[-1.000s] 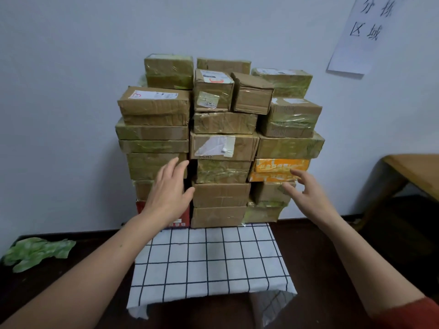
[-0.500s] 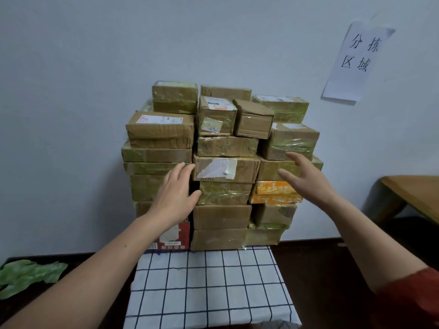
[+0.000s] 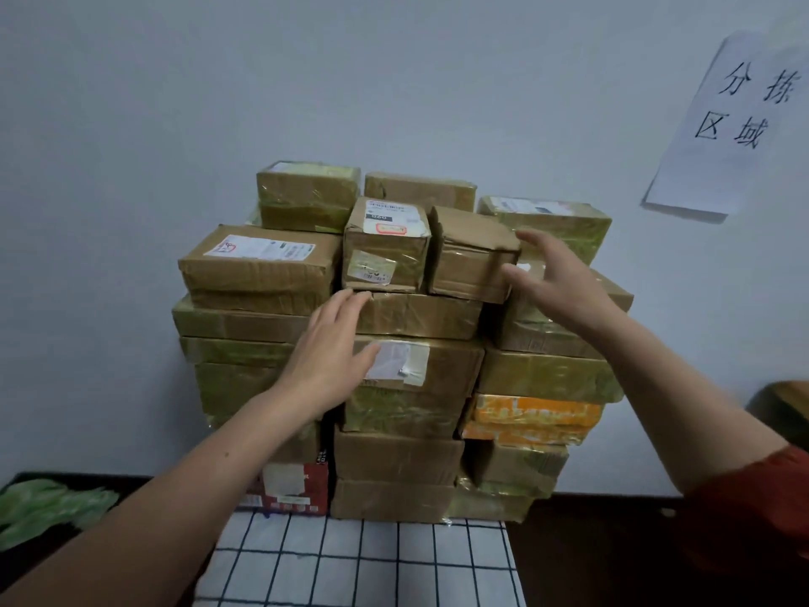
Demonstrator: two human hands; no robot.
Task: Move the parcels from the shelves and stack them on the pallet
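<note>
Parcels: brown cartons bound in clear and yellowish tape. They are piled in three uneven columns against the white wall, at the far edge of a checked cloth.

Far left: crumpled green plastic on the dark surface, well apart from the pile.

Left column: a red carton at the bottom and a wide labelled parcel near the top.

Left hand: flat, fingers straight and close together, thumb out to the side, holding nothing. It lies before the seam between the left and middle columns. Its fingertips reach the lower left corner of a small labelled box. Whether it touches the cartons cannot be told.

Middle column: a white-labelled parcel sits beside the left thumb. On top stands the small labelled box, with a dented brown box just beside it on the right.

Right hand: wide open, fingers spread and lightly bent, gripping nothing. The thumb is at the dented brown box's front right edge and the forefinger is above its top right corner. Whether either touches cannot be told.

Right column: an orange parcel low in the column.

Lower right: a red sleeve on the right arm.

Upper right: a paper sign with four handwritten characters, fixed to the wall.

Right edge: part of a wooden table.
</note>
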